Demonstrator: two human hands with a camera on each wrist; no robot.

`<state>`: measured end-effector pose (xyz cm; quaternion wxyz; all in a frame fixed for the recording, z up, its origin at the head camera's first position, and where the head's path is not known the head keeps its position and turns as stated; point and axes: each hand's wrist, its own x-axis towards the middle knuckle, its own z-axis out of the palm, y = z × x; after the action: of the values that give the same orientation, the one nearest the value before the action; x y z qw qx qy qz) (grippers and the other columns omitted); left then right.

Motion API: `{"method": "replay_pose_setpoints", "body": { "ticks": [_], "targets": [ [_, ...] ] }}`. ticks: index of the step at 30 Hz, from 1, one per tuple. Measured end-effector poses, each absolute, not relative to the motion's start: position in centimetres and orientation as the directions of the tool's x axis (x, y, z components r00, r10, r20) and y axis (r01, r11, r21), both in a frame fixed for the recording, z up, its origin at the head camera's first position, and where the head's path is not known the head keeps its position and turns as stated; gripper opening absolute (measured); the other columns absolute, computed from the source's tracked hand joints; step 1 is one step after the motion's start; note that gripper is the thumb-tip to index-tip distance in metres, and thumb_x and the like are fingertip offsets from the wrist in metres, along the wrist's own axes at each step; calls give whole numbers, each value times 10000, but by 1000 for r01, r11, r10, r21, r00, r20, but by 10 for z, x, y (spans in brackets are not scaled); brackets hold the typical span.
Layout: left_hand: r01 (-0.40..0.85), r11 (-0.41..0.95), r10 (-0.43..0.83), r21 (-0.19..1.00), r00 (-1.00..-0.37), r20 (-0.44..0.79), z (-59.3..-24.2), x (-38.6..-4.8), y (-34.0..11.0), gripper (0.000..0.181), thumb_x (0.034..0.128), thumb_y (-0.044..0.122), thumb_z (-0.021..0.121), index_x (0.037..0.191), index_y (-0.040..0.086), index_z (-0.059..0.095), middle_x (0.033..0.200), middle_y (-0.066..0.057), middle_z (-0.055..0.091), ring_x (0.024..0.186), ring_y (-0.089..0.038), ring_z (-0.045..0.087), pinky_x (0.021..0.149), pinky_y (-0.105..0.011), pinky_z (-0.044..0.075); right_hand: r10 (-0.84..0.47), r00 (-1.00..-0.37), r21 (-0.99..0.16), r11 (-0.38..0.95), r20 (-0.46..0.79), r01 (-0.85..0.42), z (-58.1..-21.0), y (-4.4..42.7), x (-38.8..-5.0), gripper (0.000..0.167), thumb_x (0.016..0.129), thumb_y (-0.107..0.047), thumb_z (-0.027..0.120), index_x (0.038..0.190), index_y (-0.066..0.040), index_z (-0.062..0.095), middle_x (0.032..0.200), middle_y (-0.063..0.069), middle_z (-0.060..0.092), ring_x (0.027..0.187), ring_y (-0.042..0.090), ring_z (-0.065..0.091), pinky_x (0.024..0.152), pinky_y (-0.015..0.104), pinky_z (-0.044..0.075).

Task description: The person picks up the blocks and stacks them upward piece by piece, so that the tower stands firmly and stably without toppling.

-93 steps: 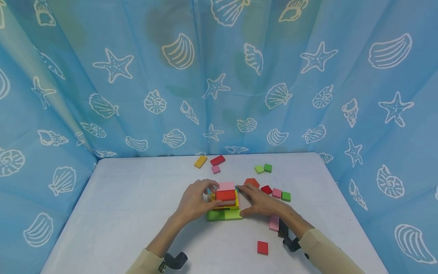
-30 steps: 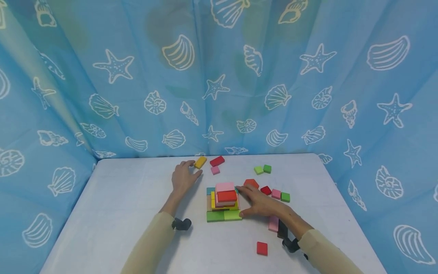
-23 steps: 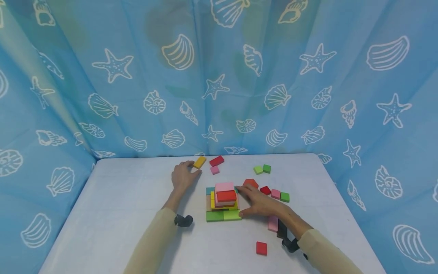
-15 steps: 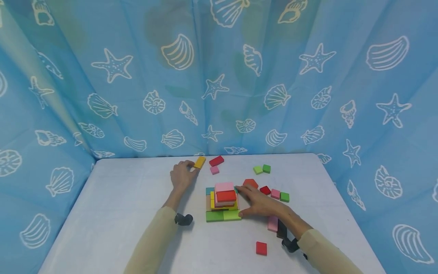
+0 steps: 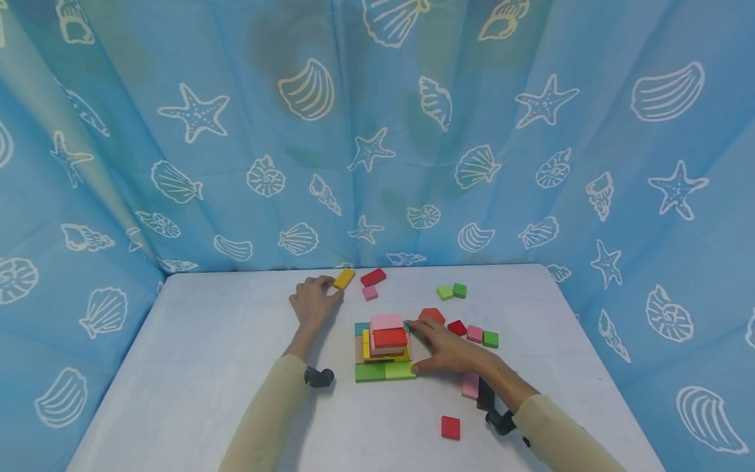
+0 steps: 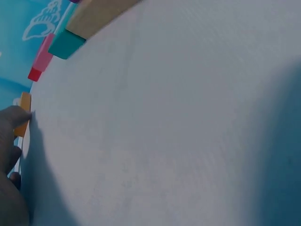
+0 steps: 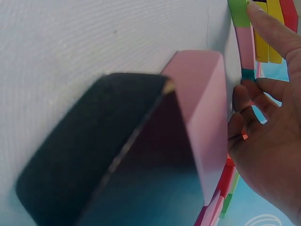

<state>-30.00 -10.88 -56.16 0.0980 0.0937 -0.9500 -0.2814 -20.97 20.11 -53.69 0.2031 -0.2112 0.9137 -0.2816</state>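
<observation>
At the back of the table my left hand [image 5: 314, 303] has its thumb and forefinger at the near left end of a yellow block [image 5: 345, 278], pinching it. In the left wrist view a finger covers part of this yellow block [image 6: 23, 115]. My right hand [image 5: 451, 346] holds the right side of a layered stack of blocks [image 5: 390, 337]. Its thumb touches the light green block [image 5: 400, 371] at the front, and its forefinger reaches a teal block [image 7: 248, 74] at the back corner. Red and pink blocks top the stack; its far side is hidden.
Beyond the stack lie a red block [image 5: 373, 277], a small pink block [image 5: 369, 293] and two green blocks [image 5: 445, 292]. An orange-red hexagon [image 5: 432, 315] and several small blocks sit right of it. A pink block [image 5: 470, 385] and a dark block [image 5: 486, 393] lie under the right wrist.
My left hand has left the stack's left side and reached back to the yellow block, its thumb closing in on it. The right hand stays at the stack.
</observation>
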Motion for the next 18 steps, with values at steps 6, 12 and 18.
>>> {"method": "replay_pose_setpoints", "body": {
  "ticks": [6, 12, 18],
  "targets": [
    [-121, 822, -229, 557, -965, 130, -565, -300, -111, 418, 862, 416, 779, 1193, 171, 704, 1214, -102, 650, 1149, -320, 531, 975, -539, 364, -501, -828, -596, 754, -252, -275, -537, 201, -210, 1042, 717, -486, 877, 1578, -319, 313, 1599, 26, 312, 1473, 291, 295, 1028, 568, 461],
    [-122, 831, -227, 543, -965, 131, -566, -302, -112, 432, 875, 427, 765, 1226, 182, 706, 1217, -91, 652, 1159, -315, 531, 979, -542, 366, -504, -827, -602, 749, -250, -275, -536, 200, -210, 1042, 717, -472, 880, 1578, -300, 318, 1603, 41, 306, 1476, 304, 285, 1028, 586, 453],
    [-107, 820, -221, 563, -965, 139, -568, -300, -115, 406, 899, 367, 746, 1252, 171, 709, 1188, -70, 687, 1138, -296, 552, 965, -530, 375, -504, -827, -604, 749, -250, -274, -537, 201, -210, 1045, 717, -484, 876, 1578, -299, 314, 1605, 37, 299, 1475, 301, 282, 1024, 588, 455]
  ]
}}
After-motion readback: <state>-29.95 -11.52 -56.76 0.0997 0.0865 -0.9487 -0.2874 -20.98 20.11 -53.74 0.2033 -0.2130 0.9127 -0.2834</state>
